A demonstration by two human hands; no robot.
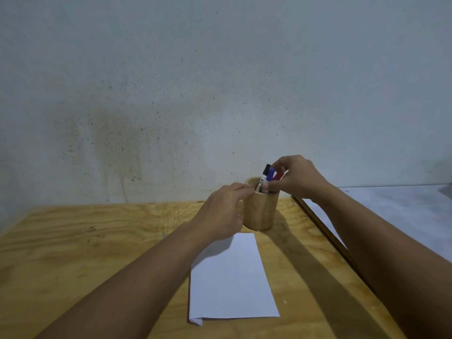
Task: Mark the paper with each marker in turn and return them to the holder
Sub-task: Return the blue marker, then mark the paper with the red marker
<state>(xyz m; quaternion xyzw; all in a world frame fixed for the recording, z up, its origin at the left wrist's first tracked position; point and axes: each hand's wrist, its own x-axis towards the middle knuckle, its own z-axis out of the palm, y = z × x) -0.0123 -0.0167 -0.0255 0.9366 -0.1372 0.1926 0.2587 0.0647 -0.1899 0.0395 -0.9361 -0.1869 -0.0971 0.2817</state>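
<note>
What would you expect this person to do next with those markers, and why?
Probably lift one marker out. The right hand pinches the markers standing in the wooden holder, the left hand steadies the holder, and the paper looks unmarked.

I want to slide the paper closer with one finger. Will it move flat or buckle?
The paper is a thin sheet, folded at its near left corner, so it is probably floppy and light. On the rough wooden table a push from one edge may buckle it. Pressing down on its middle and dragging likely works better.
</note>
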